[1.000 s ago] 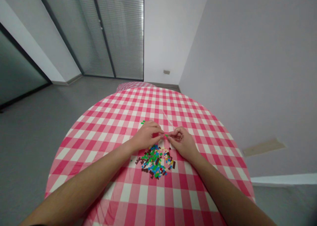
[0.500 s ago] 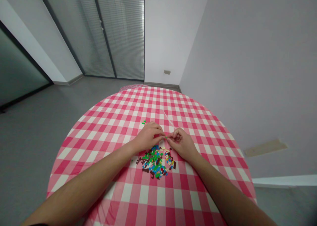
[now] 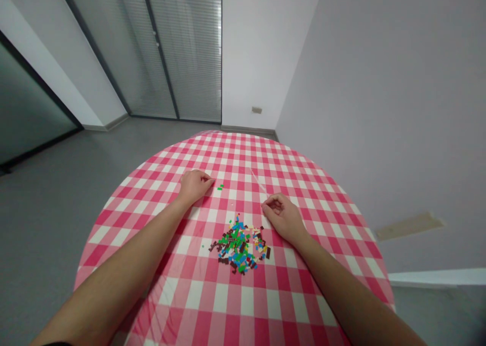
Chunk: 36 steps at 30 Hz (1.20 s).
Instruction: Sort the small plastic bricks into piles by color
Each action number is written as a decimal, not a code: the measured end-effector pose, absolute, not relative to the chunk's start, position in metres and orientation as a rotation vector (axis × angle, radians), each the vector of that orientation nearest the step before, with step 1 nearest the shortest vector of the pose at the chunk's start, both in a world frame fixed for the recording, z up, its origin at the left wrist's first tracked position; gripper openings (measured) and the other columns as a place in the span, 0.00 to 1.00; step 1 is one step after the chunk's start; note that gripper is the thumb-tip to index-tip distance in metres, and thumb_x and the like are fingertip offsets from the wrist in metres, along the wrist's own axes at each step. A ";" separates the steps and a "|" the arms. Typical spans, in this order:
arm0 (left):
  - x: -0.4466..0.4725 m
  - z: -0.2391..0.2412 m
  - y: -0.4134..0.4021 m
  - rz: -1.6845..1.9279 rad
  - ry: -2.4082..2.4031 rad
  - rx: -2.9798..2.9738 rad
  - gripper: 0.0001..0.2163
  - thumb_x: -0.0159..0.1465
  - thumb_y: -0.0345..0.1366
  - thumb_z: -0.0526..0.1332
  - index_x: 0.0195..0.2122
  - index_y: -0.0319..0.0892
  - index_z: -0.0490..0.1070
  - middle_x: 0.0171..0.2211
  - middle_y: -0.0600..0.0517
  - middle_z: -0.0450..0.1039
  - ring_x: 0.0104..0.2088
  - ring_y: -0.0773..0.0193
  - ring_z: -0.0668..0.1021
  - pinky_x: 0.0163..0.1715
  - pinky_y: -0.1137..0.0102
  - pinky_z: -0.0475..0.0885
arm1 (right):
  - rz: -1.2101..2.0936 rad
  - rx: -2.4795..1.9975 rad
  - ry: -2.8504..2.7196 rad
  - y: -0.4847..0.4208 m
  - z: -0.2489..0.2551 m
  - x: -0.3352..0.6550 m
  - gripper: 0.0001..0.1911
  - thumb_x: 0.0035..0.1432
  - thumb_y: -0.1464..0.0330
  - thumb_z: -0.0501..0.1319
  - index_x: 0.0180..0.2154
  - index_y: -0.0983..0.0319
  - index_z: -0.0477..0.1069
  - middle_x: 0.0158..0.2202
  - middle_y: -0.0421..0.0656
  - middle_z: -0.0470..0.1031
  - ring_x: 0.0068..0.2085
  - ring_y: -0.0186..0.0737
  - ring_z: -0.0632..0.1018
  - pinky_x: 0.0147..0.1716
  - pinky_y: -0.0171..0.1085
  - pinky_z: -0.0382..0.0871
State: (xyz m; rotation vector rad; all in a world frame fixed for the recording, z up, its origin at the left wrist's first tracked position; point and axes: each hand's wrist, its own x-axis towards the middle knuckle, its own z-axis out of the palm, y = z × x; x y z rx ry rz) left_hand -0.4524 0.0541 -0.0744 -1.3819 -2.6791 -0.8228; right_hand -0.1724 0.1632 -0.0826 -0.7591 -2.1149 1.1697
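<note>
My left hand is on the far left part of the tablecloth, fingertips pinched together just left of a couple of small green building bricks. Anything within that pinch is too small to make out. To the right, my right hand has its fingers curled and the thumb against the index finger; what they hold, if anything, cannot be seen. Nearer to me, between my forearms, lies a loose pile of tiny building bricks in green, blue, brown, white, yellow and red.
A red-and-white checked tablecloth covers the round table. A few stray bits lie around the pile, among them a green one at its left. Behind the table stand a glass partition with blinds and a pale wall.
My hands have parted from the green piece they met over. My left hand has moved left and away from me, beside the green bricks; my right hand has barely shifted.
</note>
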 end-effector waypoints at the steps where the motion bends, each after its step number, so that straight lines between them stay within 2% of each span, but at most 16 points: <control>1: -0.453 -0.075 0.054 -0.819 -2.684 -1.392 0.11 0.60 0.42 0.61 0.28 0.46 0.81 0.33 0.48 0.81 0.38 0.52 0.79 0.36 0.61 0.68 | 1.177 -0.758 -2.114 0.163 -0.083 -0.172 0.06 0.57 0.64 0.61 0.33 0.59 0.66 0.29 0.40 0.72 0.30 0.39 0.75 0.30 0.38 0.69; 7: -0.450 -0.077 0.054 -0.882 -2.614 -1.527 0.07 0.54 0.40 0.63 0.26 0.46 0.81 0.34 0.49 0.80 0.38 0.53 0.77 0.38 0.60 0.68 | 1.199 -0.744 -2.096 0.165 -0.086 -0.171 0.06 0.57 0.64 0.62 0.35 0.59 0.68 0.31 0.42 0.73 0.33 0.40 0.75 0.33 0.39 0.71; 13: -0.456 -0.083 0.053 -0.930 -2.539 -1.644 0.09 0.55 0.37 0.60 0.21 0.45 0.78 0.32 0.49 0.79 0.37 0.54 0.77 0.44 0.58 0.67 | 1.239 -0.754 -2.071 0.166 -0.089 -0.172 0.07 0.56 0.64 0.62 0.36 0.60 0.69 0.31 0.42 0.74 0.33 0.41 0.76 0.34 0.40 0.72; 20: -0.455 -0.085 0.053 -0.886 -2.458 -1.739 0.12 0.58 0.37 0.59 0.37 0.49 0.82 0.41 0.49 0.78 0.45 0.50 0.75 0.50 0.53 0.63 | 1.237 -0.769 -2.067 0.165 -0.086 -0.172 0.09 0.55 0.63 0.62 0.37 0.60 0.69 0.31 0.42 0.74 0.33 0.40 0.76 0.33 0.39 0.72; 30: -0.455 -0.089 0.053 -0.889 -2.448 -1.765 0.10 0.58 0.38 0.60 0.35 0.51 0.82 0.44 0.49 0.76 0.48 0.49 0.73 0.53 0.51 0.60 | 1.255 -0.774 -2.058 0.166 -0.086 -0.172 0.09 0.55 0.63 0.62 0.37 0.60 0.69 0.31 0.42 0.74 0.32 0.40 0.76 0.32 0.39 0.71; 36: -0.454 -0.086 0.051 -0.826 -2.398 -1.868 0.15 0.59 0.37 0.60 0.46 0.52 0.79 0.52 0.49 0.74 0.54 0.48 0.71 0.56 0.50 0.59 | 1.252 -0.786 -2.069 0.165 -0.085 -0.172 0.09 0.55 0.63 0.62 0.37 0.60 0.70 0.31 0.42 0.74 0.32 0.40 0.76 0.33 0.40 0.71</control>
